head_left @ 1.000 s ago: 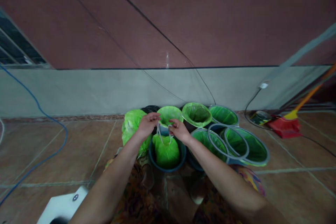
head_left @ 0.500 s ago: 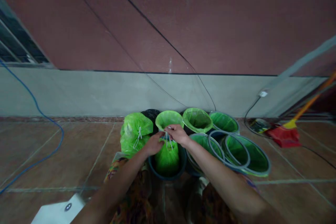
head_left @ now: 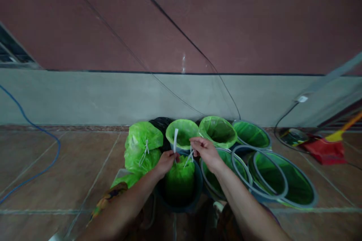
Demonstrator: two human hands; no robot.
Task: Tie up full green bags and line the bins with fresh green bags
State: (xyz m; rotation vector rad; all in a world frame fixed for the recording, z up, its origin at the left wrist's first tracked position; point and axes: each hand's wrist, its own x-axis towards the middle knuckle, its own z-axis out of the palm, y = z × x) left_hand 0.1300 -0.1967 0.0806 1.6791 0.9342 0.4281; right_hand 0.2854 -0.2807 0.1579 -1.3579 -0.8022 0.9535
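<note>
Handling the ties of a green bag point(head_left: 179, 182), upright inside a dark bucket point(head_left: 199, 184) near centre; pinching a white tie point(head_left: 175, 141) in narrowed fingers of the left hand point(head_left: 165, 162), and the other tie point(head_left: 189, 157) between thumb and fingers of the right hand point(head_left: 206, 152); probably calling for an even, gentle grip, to spare thin plastic; farther out, at right, seeing loose grey rings point(head_left: 286, 186) over lined bins point(head_left: 307, 184); at left, a tied green bag point(head_left: 148, 135); reading no brand or writing anywhere.
</note>
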